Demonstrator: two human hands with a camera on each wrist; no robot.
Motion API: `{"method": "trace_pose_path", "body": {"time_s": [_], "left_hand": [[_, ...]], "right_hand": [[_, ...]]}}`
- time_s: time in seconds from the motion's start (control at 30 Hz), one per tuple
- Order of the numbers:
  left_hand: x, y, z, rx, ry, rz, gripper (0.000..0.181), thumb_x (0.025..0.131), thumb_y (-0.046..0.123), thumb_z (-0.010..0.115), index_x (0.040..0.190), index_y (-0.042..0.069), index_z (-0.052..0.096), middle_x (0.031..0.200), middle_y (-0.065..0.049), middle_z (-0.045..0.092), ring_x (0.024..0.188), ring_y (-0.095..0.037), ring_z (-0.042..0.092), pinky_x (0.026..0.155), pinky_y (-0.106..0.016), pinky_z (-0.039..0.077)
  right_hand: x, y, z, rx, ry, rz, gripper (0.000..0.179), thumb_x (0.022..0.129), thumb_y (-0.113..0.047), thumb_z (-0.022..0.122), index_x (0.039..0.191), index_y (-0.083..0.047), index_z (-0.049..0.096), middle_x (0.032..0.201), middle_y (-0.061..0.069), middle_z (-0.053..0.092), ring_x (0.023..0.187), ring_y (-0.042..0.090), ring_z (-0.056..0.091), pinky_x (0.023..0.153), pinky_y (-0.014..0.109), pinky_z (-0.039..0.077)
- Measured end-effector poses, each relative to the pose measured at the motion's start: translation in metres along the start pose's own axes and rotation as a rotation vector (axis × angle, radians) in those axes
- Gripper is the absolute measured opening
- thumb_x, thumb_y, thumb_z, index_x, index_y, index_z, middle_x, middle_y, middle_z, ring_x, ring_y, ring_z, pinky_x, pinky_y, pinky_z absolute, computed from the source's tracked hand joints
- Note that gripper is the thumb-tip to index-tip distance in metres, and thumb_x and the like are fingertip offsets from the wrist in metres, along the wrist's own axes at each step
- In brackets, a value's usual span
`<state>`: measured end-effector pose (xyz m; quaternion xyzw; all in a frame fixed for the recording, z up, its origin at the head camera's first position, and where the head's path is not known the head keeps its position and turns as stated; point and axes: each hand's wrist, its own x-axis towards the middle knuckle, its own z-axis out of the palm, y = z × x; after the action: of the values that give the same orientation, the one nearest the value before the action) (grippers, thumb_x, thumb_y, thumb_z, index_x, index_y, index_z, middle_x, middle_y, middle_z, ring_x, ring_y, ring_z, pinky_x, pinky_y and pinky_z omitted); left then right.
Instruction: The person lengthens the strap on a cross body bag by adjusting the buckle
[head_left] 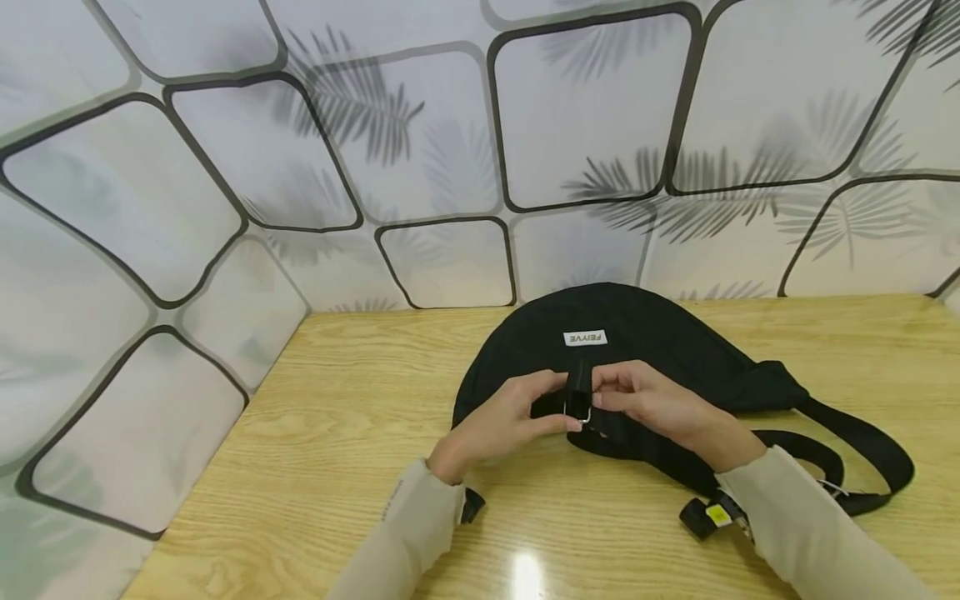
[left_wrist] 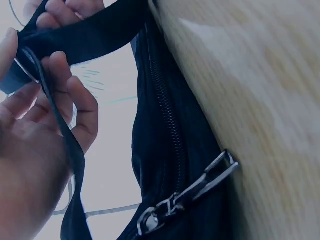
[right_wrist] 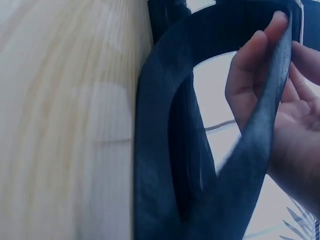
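Observation:
A black sling bag [head_left: 622,312] lies flat on the table, its white label upside down from here. Over its near edge, the left hand [head_left: 510,417] grips a black strap [head_left: 579,392] at a metal buckle [left_wrist: 26,70], thumb on the near side. Close beside it, the right hand [head_left: 667,408] pinches the same strap between thumb and fingers. A narrow strap end [left_wrist: 70,145] hangs past the left palm. In the right wrist view, a strap length [right_wrist: 260,130] runs down from the right fingertips. The bag's zipper pull [left_wrist: 192,192] dangles over the tabletop.
The wooden table [head_left: 322,417] meets a patterned backdrop [head_left: 592,108] behind the bag and at the left. A looped strap [head_left: 892,450] trails to the right of the bag. Dark wrist-camera pieces [head_left: 701,518] show by the cuffs.

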<state>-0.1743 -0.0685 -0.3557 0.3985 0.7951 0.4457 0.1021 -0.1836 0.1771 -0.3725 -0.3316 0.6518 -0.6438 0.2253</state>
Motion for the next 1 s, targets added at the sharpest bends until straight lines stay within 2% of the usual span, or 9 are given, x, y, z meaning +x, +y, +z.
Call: {"method": "trace_pose_path", "body": {"time_s": [0.1, 0.17, 0.3, 0.47, 0.67, 0.77, 0.9, 1.0], "left_hand": [[0.000, 0.000, 0.001, -0.001, -0.001, -0.001, 0.047, 0.099, 0.018, 0.069, 0.142, 0.003, 0.056, 0.130, -0.006, 0.064, 0.120, -0.008, 0.057, 0.100, -0.026, 0.046], [0.000, 0.000, 0.000, 0.008, 0.009, 0.003, 0.047, 0.099, 0.019, 0.069, 0.142, 0.004, 0.057, 0.131, -0.006, 0.064, 0.122, -0.008, 0.056, 0.102, -0.027, 0.045], [0.000, 0.000, -0.004, 0.000, 0.045, 0.032, 0.045, 0.099, 0.015, 0.070, 0.140, 0.001, 0.057, 0.134, -0.010, 0.062, 0.126, -0.013, 0.056, 0.105, -0.037, 0.045], [-0.001, -0.002, -0.007, -0.021, 0.067, 0.064, 0.043, 0.098, 0.009, 0.069, 0.137, -0.002, 0.057, 0.135, -0.014, 0.061, 0.127, -0.018, 0.057, 0.106, -0.045, 0.044], [0.001, -0.002, -0.003, -0.025, 0.042, 0.044, 0.034, 0.099, 0.013, 0.070, 0.130, 0.001, 0.061, 0.125, -0.008, 0.065, 0.114, -0.009, 0.060, 0.100, -0.039, 0.049], [0.001, -0.001, 0.000, -0.022, 0.022, 0.011, 0.036, 0.099, 0.016, 0.069, 0.132, 0.003, 0.061, 0.128, -0.005, 0.065, 0.117, -0.007, 0.058, 0.101, -0.033, 0.048], [0.001, -0.001, 0.001, -0.012, 0.010, 0.000, 0.042, 0.100, 0.018, 0.068, 0.138, 0.005, 0.058, 0.134, -0.005, 0.063, 0.125, -0.007, 0.055, 0.104, -0.027, 0.044], [0.000, -0.001, 0.000, -0.007, 0.026, 0.008, 0.041, 0.099, 0.018, 0.069, 0.137, 0.005, 0.060, 0.131, -0.004, 0.064, 0.121, -0.006, 0.056, 0.102, -0.028, 0.046]], "right_hand": [[0.000, -0.004, 0.001, 0.005, 0.007, 0.024, 0.019, 0.106, -0.002, 0.048, 0.103, -0.003, 0.066, 0.095, 0.002, 0.070, 0.094, 0.017, 0.061, 0.087, 0.032, 0.048], [-0.001, -0.005, -0.001, -0.008, 0.004, 0.049, 0.017, 0.106, -0.003, 0.049, 0.103, -0.003, 0.065, 0.093, 0.000, 0.068, 0.090, 0.015, 0.061, 0.084, 0.030, 0.048], [-0.003, -0.002, -0.006, -0.005, -0.040, 0.079, 0.014, 0.105, -0.002, 0.051, 0.104, 0.003, 0.064, 0.090, 0.001, 0.069, 0.081, 0.014, 0.063, 0.079, 0.029, 0.052], [-0.003, 0.002, -0.010, 0.042, -0.104, 0.045, 0.015, 0.104, 0.001, 0.049, 0.103, 0.005, 0.063, 0.088, 0.004, 0.070, 0.071, 0.017, 0.064, 0.072, 0.033, 0.055], [0.000, 0.002, -0.007, 0.068, -0.092, -0.020, 0.016, 0.105, 0.002, 0.047, 0.101, -0.001, 0.062, 0.088, 0.002, 0.069, 0.073, 0.015, 0.062, 0.070, 0.031, 0.055], [0.001, 0.000, -0.003, 0.066, -0.066, -0.021, 0.018, 0.106, -0.001, 0.047, 0.108, -0.004, 0.065, 0.094, 0.002, 0.071, 0.076, 0.016, 0.063, 0.075, 0.032, 0.054], [0.001, -0.002, -0.001, 0.063, -0.044, -0.005, 0.022, 0.108, -0.007, 0.049, 0.121, -0.008, 0.066, 0.106, 0.003, 0.073, 0.080, 0.018, 0.064, 0.084, 0.034, 0.052], [0.000, -0.001, -0.003, 0.048, -0.050, 0.018, 0.019, 0.107, -0.006, 0.049, 0.114, -0.006, 0.067, 0.102, 0.004, 0.072, 0.082, 0.018, 0.064, 0.084, 0.034, 0.052]]}}
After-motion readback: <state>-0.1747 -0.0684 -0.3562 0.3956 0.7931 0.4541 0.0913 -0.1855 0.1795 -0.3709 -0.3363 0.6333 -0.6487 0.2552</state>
